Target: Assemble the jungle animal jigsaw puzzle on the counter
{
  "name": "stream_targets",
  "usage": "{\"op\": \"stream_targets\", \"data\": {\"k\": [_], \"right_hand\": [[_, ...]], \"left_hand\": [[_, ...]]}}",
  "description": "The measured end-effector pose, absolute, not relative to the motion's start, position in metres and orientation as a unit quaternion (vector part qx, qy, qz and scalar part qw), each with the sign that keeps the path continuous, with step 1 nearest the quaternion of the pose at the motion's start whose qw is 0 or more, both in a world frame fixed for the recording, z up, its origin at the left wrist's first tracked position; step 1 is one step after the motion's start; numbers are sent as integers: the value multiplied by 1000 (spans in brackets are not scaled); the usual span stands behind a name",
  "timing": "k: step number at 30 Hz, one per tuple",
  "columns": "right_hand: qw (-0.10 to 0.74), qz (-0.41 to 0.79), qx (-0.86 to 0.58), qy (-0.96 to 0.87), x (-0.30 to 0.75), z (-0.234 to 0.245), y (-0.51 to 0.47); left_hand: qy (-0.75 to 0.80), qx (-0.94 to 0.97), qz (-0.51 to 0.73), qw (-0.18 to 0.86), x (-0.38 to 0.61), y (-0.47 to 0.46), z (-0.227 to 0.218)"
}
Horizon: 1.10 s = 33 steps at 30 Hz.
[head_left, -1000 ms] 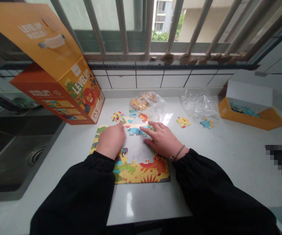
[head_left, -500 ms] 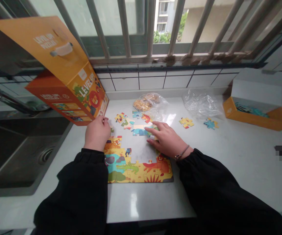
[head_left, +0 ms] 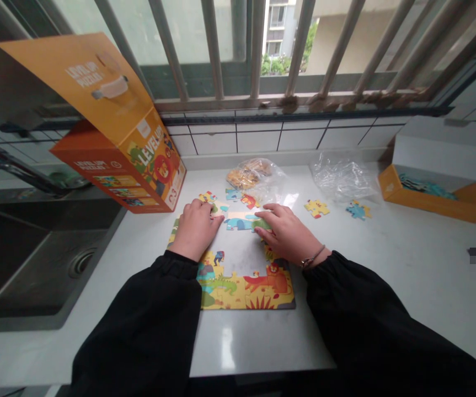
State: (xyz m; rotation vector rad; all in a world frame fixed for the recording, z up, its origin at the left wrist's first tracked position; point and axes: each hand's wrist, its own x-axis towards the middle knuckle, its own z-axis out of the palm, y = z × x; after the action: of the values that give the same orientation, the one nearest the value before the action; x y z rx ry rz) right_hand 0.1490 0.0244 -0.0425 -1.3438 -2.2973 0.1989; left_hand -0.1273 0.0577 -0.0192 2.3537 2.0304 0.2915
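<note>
Both hands lie palm-down on the jigsaw puzzle (head_left: 246, 286), fingers flat rather than pinching. Left hand (head_left: 196, 229) presses the pieces at the upper left corner, and right hand (head_left: 289, 237) presses a green piece (head_left: 262, 224) into the top row. The bottom row and sides are joined, while the middle gap shows bare countertop (head_left: 386, 275). Loose pieces (head_left: 316, 208) lie beyond the right hand, near a clear plastic bag (head_left: 341, 176).

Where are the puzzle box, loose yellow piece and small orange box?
puzzle box (head_left: 155, 162), head view, printed front face.
loose yellow piece (head_left: 316, 208), head view, its middle.
small orange box (head_left: 420, 203), head view, front outer wall.
</note>
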Motion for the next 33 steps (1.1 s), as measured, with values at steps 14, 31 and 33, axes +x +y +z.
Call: {"op": "stream_targets", "data": {"k": [14,31,33], "right_hand": [[247,86,-488,-833,149,-43,24],[254,93,-484,-832,151,-42,24],[253,95,-484,-832,150,-41,24]], "left_hand": [[700,683,189,89,-135,61,-16],[689,467,310,459,-196,64,2],[685,478,297,462,-197,64,0]]}}
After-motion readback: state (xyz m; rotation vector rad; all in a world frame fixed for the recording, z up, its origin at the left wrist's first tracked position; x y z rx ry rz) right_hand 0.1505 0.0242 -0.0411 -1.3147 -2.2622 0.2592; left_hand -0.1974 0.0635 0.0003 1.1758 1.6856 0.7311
